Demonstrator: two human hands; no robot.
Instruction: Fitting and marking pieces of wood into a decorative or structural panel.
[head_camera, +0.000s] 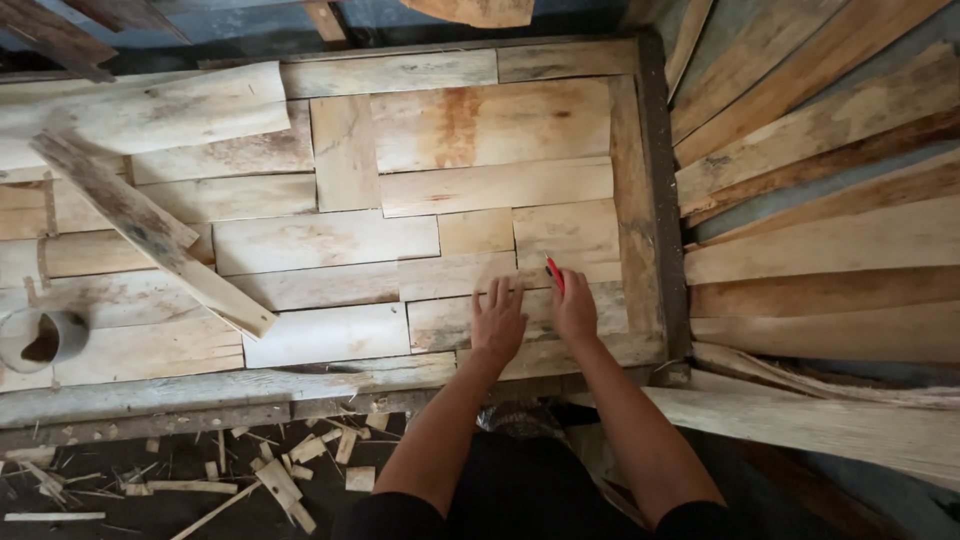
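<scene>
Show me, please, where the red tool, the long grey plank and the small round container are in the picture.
red tool (553, 273): head view, on the red tip above the right hand (573, 310).
long grey plank (150, 232): head view, on its middle, lying slantwise across the veneer sheets.
small round container (40, 338): head view, on its rim, at the left edge.

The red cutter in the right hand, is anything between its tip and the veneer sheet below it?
Nothing visible. The right hand holds the red cutter directly over the veneer sheet; the left hand lies flat beside it.

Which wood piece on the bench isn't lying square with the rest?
The long grey plank at left: it lies diagonally on top of the flat veneer sheets.
</scene>
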